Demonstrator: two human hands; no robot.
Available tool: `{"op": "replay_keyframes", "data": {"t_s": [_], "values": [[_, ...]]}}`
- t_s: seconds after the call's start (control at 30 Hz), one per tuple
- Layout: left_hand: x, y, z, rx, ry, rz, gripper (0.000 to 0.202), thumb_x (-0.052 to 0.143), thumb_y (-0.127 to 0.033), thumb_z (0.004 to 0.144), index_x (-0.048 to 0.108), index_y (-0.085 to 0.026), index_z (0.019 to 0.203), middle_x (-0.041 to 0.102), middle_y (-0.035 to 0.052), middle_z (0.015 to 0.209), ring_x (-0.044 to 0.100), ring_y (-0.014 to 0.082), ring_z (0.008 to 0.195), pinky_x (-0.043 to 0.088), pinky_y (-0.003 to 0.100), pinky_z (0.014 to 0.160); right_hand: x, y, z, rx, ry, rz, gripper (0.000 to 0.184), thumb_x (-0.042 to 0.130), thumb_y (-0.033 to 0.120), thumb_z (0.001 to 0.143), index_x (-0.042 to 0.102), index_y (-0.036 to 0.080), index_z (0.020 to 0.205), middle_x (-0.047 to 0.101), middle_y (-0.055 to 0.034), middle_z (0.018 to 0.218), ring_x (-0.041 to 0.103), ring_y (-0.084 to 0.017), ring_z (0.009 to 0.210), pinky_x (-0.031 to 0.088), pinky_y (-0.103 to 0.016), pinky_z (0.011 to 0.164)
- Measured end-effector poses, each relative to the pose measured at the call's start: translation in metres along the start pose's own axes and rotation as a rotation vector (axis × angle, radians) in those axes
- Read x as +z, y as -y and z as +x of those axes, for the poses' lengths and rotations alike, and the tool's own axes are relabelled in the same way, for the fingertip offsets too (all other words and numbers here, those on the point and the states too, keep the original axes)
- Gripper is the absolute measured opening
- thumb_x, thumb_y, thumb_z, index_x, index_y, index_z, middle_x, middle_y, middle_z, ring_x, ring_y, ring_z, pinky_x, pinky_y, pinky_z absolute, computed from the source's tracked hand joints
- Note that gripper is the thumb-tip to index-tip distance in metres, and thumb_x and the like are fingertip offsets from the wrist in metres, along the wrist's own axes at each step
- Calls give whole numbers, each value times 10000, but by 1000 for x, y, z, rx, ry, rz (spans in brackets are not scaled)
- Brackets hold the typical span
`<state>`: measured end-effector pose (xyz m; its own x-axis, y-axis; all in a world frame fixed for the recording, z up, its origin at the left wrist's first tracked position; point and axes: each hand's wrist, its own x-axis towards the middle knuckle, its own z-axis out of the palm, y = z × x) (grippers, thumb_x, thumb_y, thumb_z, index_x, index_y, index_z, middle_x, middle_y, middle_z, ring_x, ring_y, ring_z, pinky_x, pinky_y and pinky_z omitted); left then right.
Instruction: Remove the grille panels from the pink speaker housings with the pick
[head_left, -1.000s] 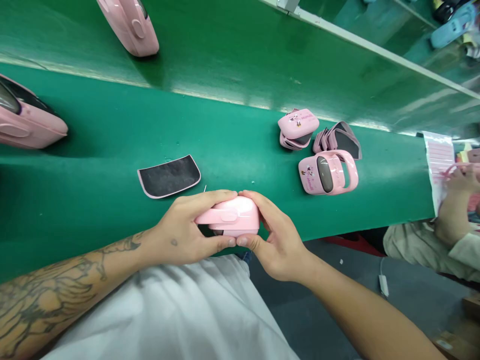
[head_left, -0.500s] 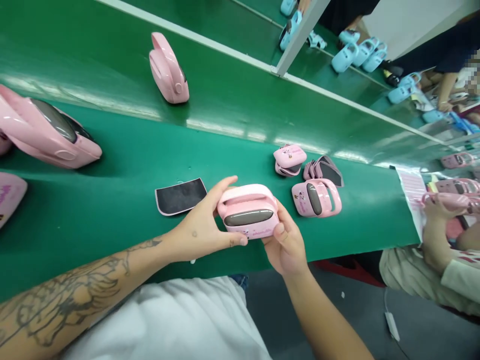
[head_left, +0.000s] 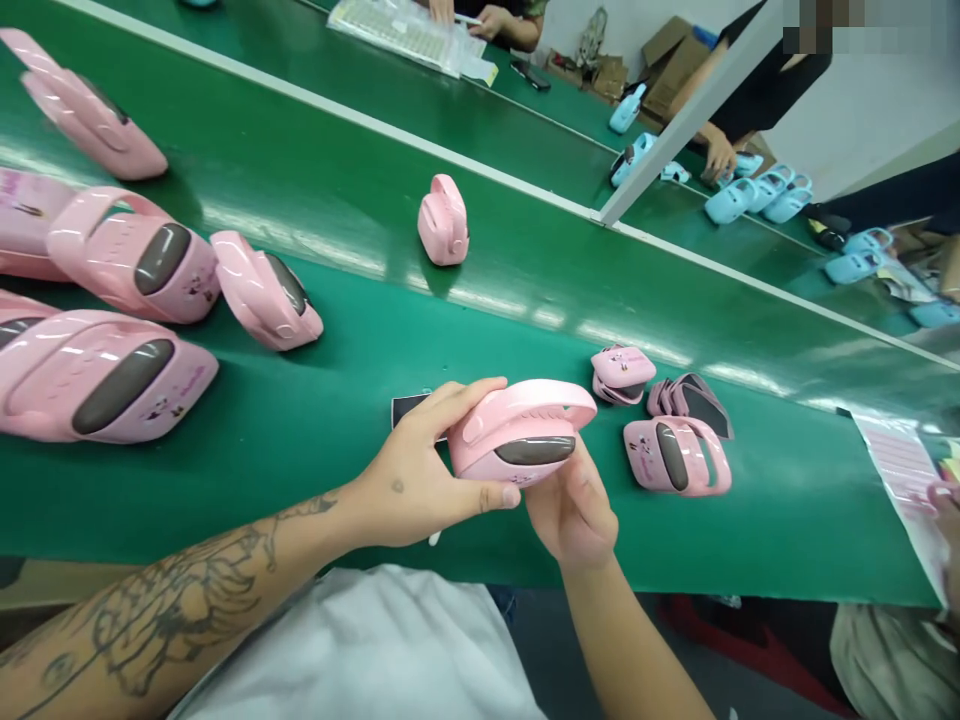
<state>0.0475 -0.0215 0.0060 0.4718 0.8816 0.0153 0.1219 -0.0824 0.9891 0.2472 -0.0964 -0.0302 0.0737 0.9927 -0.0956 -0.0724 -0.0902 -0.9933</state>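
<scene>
A pink plastic housing (head_left: 517, 440) with a loop handle and a dark oval window is held above the green bench. My left hand (head_left: 427, 470) grips its left end, thumb along the lower front and fingers over the back. At the right underside, my right hand (head_left: 574, 510) is curled against it, its fingertips partly hidden behind the housing. Behind my left hand lies a dark panel with a pale rim (head_left: 407, 406), mostly covered. To the right, another pink housing (head_left: 660, 455) rests on its side near a stack of pink printed covers (head_left: 622, 368).
Several pink housings (head_left: 120, 385) crowd the left side. One more housing (head_left: 444, 222) stands on the raised ledge ahead. Dark-faced panels (head_left: 694, 400) are piled at right, before a paper sheet (head_left: 900, 465). A metal post (head_left: 675, 125) rises beyond; co-workers handle light-blue housings (head_left: 731, 200) across the bench.
My view has swung left, bringing more pink housings into sight. The held housing has turned, its right end tipping up. My right thumb has come off its front.
</scene>
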Motion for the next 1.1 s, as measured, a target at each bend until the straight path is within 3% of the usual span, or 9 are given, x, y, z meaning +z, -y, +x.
{"op": "replay_keyframes", "data": {"t_s": [0.2, 0.37, 0.47, 0.57, 0.67, 0.73, 0.8, 0.97, 1.1], "values": [[-12, -3, -8, -9, -62, 129, 890, 997, -480, 680, 702, -326, 1505, 634, 21, 1036, 678, 241, 982, 650, 395, 902, 8, -1, 9, 81, 81, 97, 805, 679, 788, 902, 529, 298, 1523, 737, -153, 1419, 698, -391, 1363, 585, -589, 1128], [-37, 7, 17, 62, 62, -58, 939, 1008, -517, 669, 686, -274, 1516, 715, 85, 1232, 731, 312, 1148, 629, 477, 1029, 3, 17, 39, 15, 90, -35, 921, 912, 703, 746, 569, 287, 1492, 702, -158, 1498, 696, -399, 1364, 600, -576, 1100], [-55, 20, 56, 58, 65, -128, 1019, 940, -580, 771, 532, -227, 1635, 684, 153, 1494, 706, 354, 1333, 610, 495, 1096, -3, 33, 89, -87, -117, -223, 926, 979, 647, 642, 658, 229, 1404, 756, -142, 1404, 736, -385, 1259, 628, -528, 1050], [-67, 38, 105, -39, -291, 84, 857, 827, -525, 906, 508, -198, 1631, 638, 188, 1561, 705, 356, 1343, 595, 522, 1126, -7, 43, 160, -136, -420, -338, 789, 911, 537, 801, 622, 213, 1459, 750, -113, 1405, 722, -339, 1238, 603, -535, 1092], [-73, 56, 153, -83, -499, 207, 837, 831, -335, 912, 473, -126, 1640, 478, 287, 1674, 529, 442, 1531, 436, 617, 1273, -12, 41, 230, -84, -696, -442, 532, 811, 427, 978, 646, 185, 1422, 696, -130, 1440, 705, -308, 1255, 609, -537, 1082], [-77, 64, 180, -76, -549, 266, 836, 861, -277, 896, 485, -122, 1626, 442, 280, 1700, 442, 443, 1592, 390, 623, 1305, -16, 33, 262, -35, -817, -503, 424, 733, 411, 1053, 659, 198, 1411, 679, -119, 1446, 713, -284, 1235, 632, -517, 1040], [-81, 70, 204, -59, -564, 307, 659, 806, -327, 976, 557, -173, 1566, 511, 204, 1660, 524, 402, 1519, 468, 639, 1238, -21, 23, 279, 0, -882, -560, 411, 720, 411, 1063, 660, 200, 1411, 680, -116, 1439, 718, -278, 1222, 641, -508, 1024], [-88, 83, 254, -37, -543, 357, 445, 727, -389, 1052, 650, -181, 1437, 663, 141, 1462, 698, 306, 1259, 622, 536, 1045, -30, 10, 276, -22, -841, -678, 431, 730, 416, 1055, 655, 198, 1420, 674, -118, 1452, 710, -288, 1243, 635, -521, 1037], [-90, 93, 277, -56, -527, 355, 449, 730, -389, 1049, 650, -180, 1438, 665, 142, 1459, 699, 307, 1258, 620, 540, 1049, -26, 7, 230, -75, -626, -715, 469, 750, 417, 1023, 651, 183, 1417, 687, -132, 1432, 710, -291, 1220, 595, -523, 1067]]}}
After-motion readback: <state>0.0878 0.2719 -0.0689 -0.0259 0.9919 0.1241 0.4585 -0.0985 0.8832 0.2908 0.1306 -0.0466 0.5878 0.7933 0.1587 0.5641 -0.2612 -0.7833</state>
